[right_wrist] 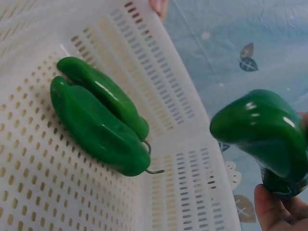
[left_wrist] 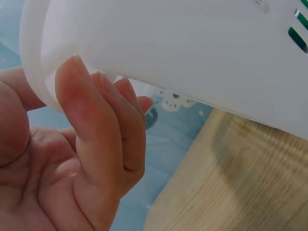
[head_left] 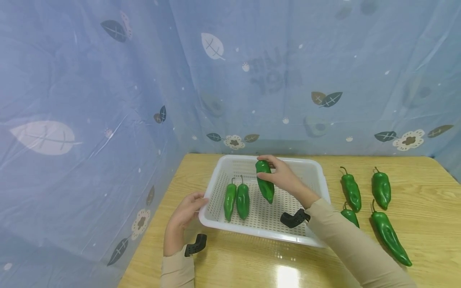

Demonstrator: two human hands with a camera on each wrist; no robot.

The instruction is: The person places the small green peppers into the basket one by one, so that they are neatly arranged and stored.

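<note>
My right hand (head_left: pixel 282 176) holds a green pepper (head_left: pixel 265 186) above the inside of a white plastic basket (head_left: pixel 252 232), its tip pointing down. In the right wrist view, that pepper (right_wrist: pixel 262 132) appears beside the basket wall, with the fingertips at its stem end. Two other green peppers, a slimmer one (head_left: pixel 230 202) and a darker one (head_left: pixel 243 202), lie side by side on the basket floor at the left. My left hand (head_left: pixel 185 212) grips the basket's left rim; in the left wrist view, its fingers (left_wrist: pixel 98 125) curl against the rim from below.
Right of the basket, several green peppers lie on the wooden table (head_left: pixel 425 200), including a long one (head_left: pixel 389 236) near the front. The right sleeve (head_left: pixel 353 240) partly covers another pepper (head_left: pixel 350 216). A blue patterned sheet (head_left: pixel 252 100) hangs behind and along the left.
</note>
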